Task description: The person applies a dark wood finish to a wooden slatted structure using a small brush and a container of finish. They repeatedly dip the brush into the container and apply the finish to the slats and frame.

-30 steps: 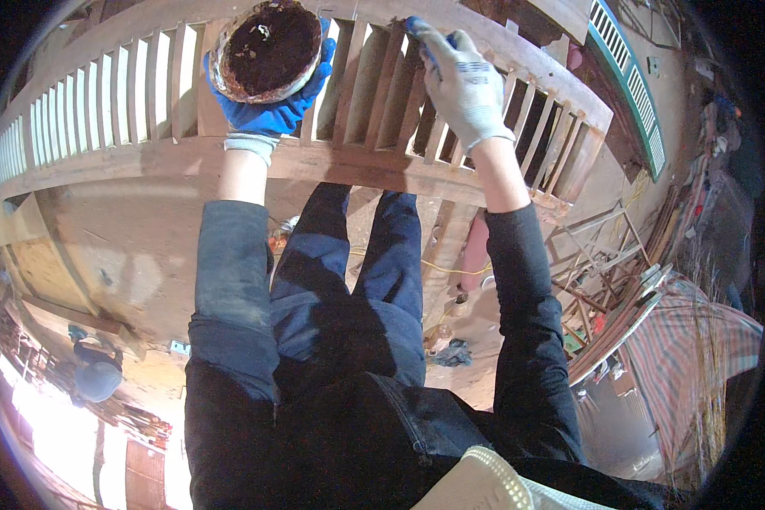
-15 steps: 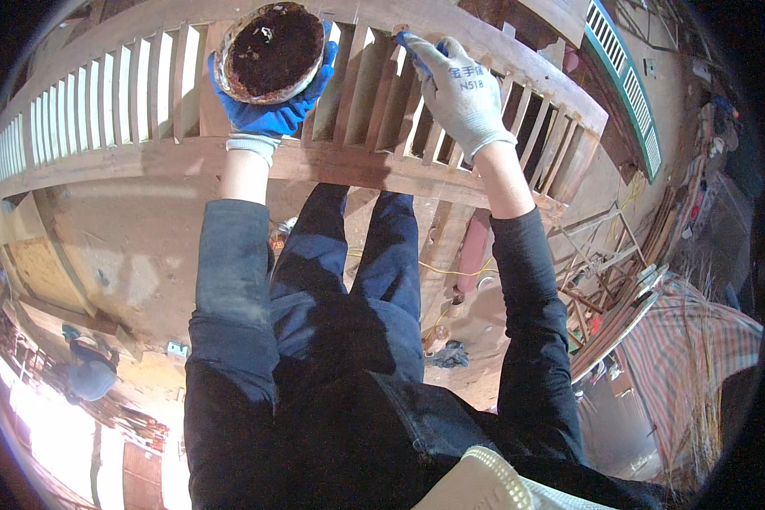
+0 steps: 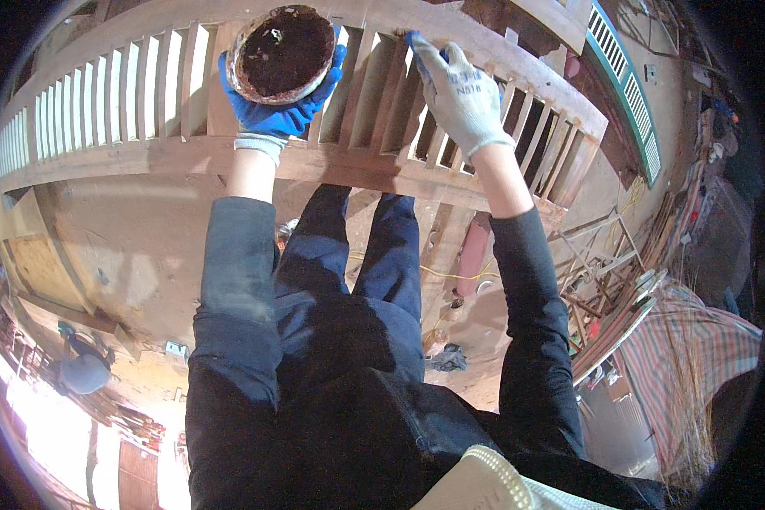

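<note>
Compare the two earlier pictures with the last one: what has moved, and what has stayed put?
The right hand has slid slightly left along the top of the wooden railing, fingertips pressed there. The left hand still cups the round bowl of dark stuff against the slats.

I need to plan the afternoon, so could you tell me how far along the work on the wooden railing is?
Done: I cannot tell; no slat looks visibly darker. In hand: the left hand holds a bowl of dark brown liquid against the wooden railing, while the right hand presses its fingertips to the top rail. Left: seemingly the long run of pale slats on the left.
</note>
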A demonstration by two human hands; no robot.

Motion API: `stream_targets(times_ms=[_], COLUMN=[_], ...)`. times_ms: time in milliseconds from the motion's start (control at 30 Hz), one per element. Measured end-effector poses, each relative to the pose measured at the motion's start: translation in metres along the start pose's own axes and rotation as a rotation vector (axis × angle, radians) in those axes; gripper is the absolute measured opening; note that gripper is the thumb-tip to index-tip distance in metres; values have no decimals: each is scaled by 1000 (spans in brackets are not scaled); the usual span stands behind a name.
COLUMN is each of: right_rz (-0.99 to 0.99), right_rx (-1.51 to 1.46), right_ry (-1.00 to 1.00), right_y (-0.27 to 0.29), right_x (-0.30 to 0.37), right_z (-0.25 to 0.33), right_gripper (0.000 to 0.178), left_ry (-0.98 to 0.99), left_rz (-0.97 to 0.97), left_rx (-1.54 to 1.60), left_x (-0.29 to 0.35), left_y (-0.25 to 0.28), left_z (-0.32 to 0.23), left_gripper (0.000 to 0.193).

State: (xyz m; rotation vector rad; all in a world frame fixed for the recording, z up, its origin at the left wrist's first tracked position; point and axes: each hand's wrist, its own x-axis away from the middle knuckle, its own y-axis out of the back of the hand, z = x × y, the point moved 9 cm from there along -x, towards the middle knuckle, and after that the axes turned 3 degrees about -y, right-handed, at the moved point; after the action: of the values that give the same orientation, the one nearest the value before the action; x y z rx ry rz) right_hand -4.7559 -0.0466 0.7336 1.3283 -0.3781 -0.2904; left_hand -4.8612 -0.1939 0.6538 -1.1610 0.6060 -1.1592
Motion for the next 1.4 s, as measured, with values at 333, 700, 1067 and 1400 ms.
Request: stream_targets(times_ms=[333,700,1067,1400], right_rz=[-43,-2,-44,24], right_rx=[41,-108,-83,-45], right_ry=[65,18,25,14], right_y=[5,3,-7,-5], right_x=[9,-6,-13,-26], right_z=[4,5,30,29], right_gripper=[40,42,41,46], left_ry=[45,-11,39,14], left_rz=[26,44,40,62], left_rx=[44,55,103,43], left_x=[0,1,1,1], left_y=[8,6,2,3], left_z=[-1,-3,-1,-2], left_gripper=[75,79,100,78])
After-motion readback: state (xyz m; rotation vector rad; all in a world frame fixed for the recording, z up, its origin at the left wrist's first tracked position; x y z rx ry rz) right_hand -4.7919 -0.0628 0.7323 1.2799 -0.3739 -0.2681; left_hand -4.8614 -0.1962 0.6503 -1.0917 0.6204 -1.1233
